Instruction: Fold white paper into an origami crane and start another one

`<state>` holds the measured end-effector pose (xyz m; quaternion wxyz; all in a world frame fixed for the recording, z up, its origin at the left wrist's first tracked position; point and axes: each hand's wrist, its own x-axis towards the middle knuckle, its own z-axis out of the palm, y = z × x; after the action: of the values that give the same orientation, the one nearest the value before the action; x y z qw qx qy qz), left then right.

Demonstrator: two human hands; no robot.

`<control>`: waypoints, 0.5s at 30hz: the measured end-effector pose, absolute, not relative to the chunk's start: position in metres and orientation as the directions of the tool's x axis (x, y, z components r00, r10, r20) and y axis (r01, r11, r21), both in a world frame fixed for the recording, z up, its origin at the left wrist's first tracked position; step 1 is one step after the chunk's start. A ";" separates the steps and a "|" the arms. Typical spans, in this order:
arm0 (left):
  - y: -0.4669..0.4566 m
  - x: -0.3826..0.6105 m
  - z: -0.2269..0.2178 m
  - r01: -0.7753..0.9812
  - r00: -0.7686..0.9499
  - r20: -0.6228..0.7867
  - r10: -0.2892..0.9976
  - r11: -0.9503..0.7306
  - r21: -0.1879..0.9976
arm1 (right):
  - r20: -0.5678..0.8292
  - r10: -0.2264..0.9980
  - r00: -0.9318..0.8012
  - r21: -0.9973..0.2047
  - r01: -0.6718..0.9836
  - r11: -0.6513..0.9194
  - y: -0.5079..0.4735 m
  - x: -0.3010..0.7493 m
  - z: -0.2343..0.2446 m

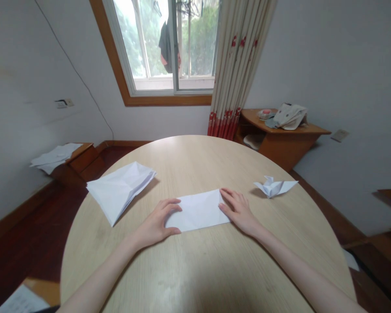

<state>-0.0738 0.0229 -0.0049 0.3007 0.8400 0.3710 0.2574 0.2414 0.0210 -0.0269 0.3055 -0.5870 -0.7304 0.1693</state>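
A folded rectangle of white paper (200, 211) lies flat on the table before me, faint creases across it. At its left end rests my left hand (158, 221), thumb on the near edge and fingers toward the far edge, spread apart in a C shape. My right hand (239, 211) lies over the paper's right end, fingertips near the far right corner and the thumb lower down, apart from them. Both hands are open and touch the sheet without closing on it. Part of each paper end is hidden beneath the hands.
On the round wooden table (195, 269), a stack of folded white paper (122, 187) sits at left and a folded paper bird (272, 188) at right. Beyond the table are a window (172, 92), a curtain (234, 69) and a corner cabinet (280, 148) with a bag (289, 116).
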 end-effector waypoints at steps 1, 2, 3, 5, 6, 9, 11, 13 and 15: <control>0.023 -0.074 -0.005 0.470 0.593 0.209 0.778 -0.545 0.694 | 0.282 0.952 -0.120 -0.638 0.718 0.279 0.020 0.242 -0.027; 0.023 -0.074 -0.006 0.474 0.594 0.210 0.777 -0.548 0.689 | 0.317 0.942 -0.113 -0.670 0.676 0.307 0.020 0.242 -0.027; 0.024 -0.074 -0.006 0.479 0.595 0.210 0.776 -0.553 0.682 | 0.351 0.931 -0.098 -0.702 0.630 0.331 0.019 0.242 -0.026; 0.024 -0.075 -0.006 0.492 0.601 0.214 0.770 -0.567 0.661 | 0.398 0.916 -0.054 -0.760 0.540 0.362 0.016 0.240 -0.022; 0.024 -0.075 -0.007 0.498 0.602 0.221 0.767 -0.577 0.647 | 0.408 0.912 -0.030 -0.784 0.500 0.368 0.015 0.239 -0.020; 0.024 -0.075 -0.007 0.513 0.605 0.259 0.753 -0.617 0.597 | 0.405 0.914 -0.013 -0.836 0.400 0.376 0.009 0.234 -0.012; 0.025 -0.075 -0.007 0.532 0.606 0.289 0.741 -0.647 0.546 | 0.391 0.919 -0.059 -0.858 0.339 0.387 0.005 0.231 -0.008; 0.025 -0.074 -0.007 0.561 0.609 0.313 0.729 -0.675 0.479 | 0.359 0.925 -0.125 -0.883 0.276 0.381 0.001 0.228 -0.005; 0.025 -0.073 -0.007 0.589 0.610 0.339 0.716 -0.696 0.412 | 0.316 0.933 -0.175 -0.909 0.226 0.350 -0.003 0.226 -0.004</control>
<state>-0.0733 0.0255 -0.0072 0.1305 0.8877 0.3675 0.2448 0.2256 -0.0027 -0.0042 0.4751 -0.4321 -0.6704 0.3716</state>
